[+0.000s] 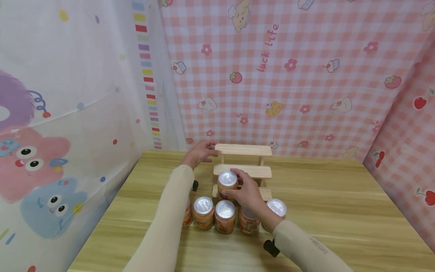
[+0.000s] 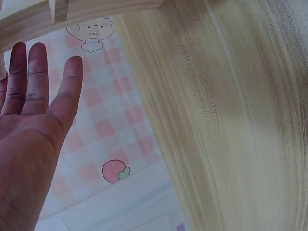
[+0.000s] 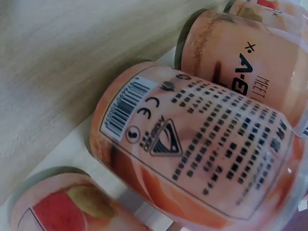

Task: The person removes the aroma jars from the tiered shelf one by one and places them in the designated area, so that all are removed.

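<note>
A small three-tier wooden stand (image 1: 242,172) stands toward the back of the table. My left hand (image 1: 201,153) is at the left end of its top tier. In the left wrist view the left hand's fingers (image 2: 37,72) are extended beside the wood; whether they touch it I cannot tell. My right hand (image 1: 248,190) grips an orange can (image 1: 227,183) with a silver lid, upright, at the left part of the lowest tier. Several similar cans (image 1: 225,217) stand in a row in front of the stand, seen close in the right wrist view (image 3: 192,144); the right hand is not visible there.
The wood-grain table (image 1: 326,211) reaches out on both sides of the stand. A pink checked cloth (image 1: 289,87) hangs behind it, with a white printed sheet (image 1: 95,124) at the left. A black piece (image 1: 272,247) sits by the right sleeve, another (image 1: 195,185) by the left.
</note>
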{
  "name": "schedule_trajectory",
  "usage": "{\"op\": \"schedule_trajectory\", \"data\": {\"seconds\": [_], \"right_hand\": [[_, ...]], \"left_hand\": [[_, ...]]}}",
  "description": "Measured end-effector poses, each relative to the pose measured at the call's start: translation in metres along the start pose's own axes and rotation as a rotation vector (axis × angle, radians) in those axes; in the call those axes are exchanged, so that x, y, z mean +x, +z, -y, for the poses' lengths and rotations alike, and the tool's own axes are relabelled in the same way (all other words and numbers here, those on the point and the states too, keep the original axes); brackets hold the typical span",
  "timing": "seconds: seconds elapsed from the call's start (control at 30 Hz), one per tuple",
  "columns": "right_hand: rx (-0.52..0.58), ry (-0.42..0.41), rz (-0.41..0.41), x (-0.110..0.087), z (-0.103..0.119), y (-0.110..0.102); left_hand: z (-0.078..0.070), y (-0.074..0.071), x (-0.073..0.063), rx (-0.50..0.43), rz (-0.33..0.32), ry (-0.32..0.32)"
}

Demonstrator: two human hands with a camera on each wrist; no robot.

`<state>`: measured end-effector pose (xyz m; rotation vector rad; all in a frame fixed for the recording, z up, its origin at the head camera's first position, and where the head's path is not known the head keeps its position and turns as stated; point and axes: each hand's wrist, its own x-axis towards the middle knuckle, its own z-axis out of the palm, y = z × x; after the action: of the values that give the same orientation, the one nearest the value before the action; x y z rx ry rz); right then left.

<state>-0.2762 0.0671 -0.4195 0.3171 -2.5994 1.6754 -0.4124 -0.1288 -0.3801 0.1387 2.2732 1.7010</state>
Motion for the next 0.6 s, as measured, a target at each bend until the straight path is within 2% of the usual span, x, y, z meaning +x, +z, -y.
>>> {"op": "schedule_trajectory", "data": {"seconds": [0.27,0.6], "right_hand": [[0.132,-0.007,0.006,-0.003,0.011,-0.020],[0.072,-0.014,-0.021,-0.009,0.022,-0.067]], "left_hand": [[0.002,0.001,0.001,-0.007,0.001,0.001],[0.001,0.001,0.002,-0.026,0.018,0.010]]}}
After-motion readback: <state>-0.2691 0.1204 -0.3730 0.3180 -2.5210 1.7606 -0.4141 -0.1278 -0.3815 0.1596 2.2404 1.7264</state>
